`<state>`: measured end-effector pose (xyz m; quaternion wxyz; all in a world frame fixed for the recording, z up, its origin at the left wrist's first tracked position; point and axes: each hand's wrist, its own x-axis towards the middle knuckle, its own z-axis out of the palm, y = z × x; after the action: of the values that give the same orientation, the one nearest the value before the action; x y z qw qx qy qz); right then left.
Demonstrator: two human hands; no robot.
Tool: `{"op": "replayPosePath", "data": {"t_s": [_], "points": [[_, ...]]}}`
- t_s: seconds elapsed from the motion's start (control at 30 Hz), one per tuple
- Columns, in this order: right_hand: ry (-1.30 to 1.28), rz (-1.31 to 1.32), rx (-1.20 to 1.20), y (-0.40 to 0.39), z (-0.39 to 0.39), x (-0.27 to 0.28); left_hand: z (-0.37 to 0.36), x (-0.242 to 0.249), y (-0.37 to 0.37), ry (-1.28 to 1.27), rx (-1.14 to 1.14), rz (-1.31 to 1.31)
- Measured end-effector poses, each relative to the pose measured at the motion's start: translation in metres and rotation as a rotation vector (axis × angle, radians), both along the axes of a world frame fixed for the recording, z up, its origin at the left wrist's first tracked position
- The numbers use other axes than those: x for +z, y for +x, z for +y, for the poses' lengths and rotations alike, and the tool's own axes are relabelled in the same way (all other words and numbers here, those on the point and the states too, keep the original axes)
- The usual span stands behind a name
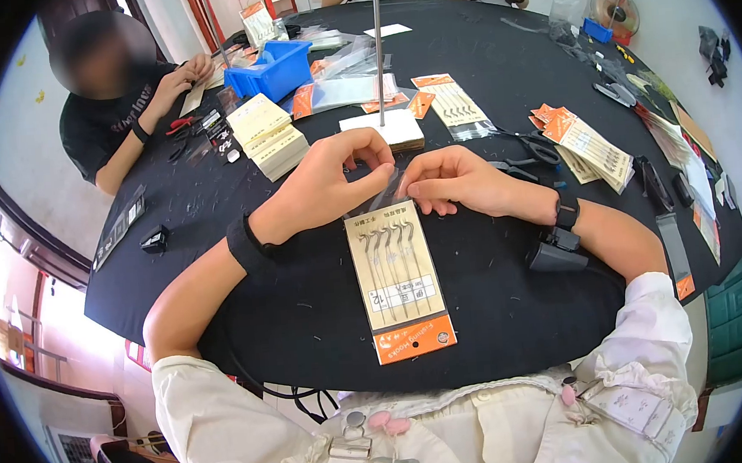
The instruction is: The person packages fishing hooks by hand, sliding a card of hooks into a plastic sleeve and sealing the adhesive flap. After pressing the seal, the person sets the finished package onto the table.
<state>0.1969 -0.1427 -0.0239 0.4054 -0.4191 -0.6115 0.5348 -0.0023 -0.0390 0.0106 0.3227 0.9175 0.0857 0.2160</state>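
Both hands meet at the far end of a long beige card of metal hooks with an orange bottom strip [398,283], lying flat on the black round table [497,309]. Left hand [326,185] grip: thumb and fingers pinched closed on a clear plastic sleeve [383,198] at the card's top edge. Right hand [456,181] grip: fingertips closed on the same sleeve from the other side, the two grips almost touching. Card's long axis runs from the grips straight back toward the person's body, orange strip at the near end, hook bends at the grip end. Orange strip reads roughly "Fishing Hooks"; a white label mid-card has characters and a "12", too small to read for sure. Beyond the grips: a white pad [384,128] at the foot of a grey metal pole [377,42]. Right of the right grip: black scissors [527,153], then a fanned stack of the same cards [590,146]. Far left of the grips: a blue plastic bin [272,67].
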Motion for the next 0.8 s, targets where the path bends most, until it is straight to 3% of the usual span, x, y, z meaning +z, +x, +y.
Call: {"op": "replayPosePath", "data": {"t_s": [0.37,0.43,0.53,0.8], "points": [[-0.008,-0.001,-0.002,-0.0009,-0.0014,0.0021,0.0046,-0.0028,0.0019,-0.042,0.017,0.0],[-0.019,0.015,-0.014,0.0001,-0.0004,0.0014,0.0057,-0.0042,0.0024,-0.199,0.027,0.001],[-0.027,0.05,-0.025,0.0016,0.0024,-0.0039,0.0076,-0.0046,0.0021,-0.236,0.0,0.013],[-0.031,0.092,-0.022,0.0015,0.0016,-0.0032,0.0047,-0.0006,0.0006,-0.111,-0.019,0.163]]}}
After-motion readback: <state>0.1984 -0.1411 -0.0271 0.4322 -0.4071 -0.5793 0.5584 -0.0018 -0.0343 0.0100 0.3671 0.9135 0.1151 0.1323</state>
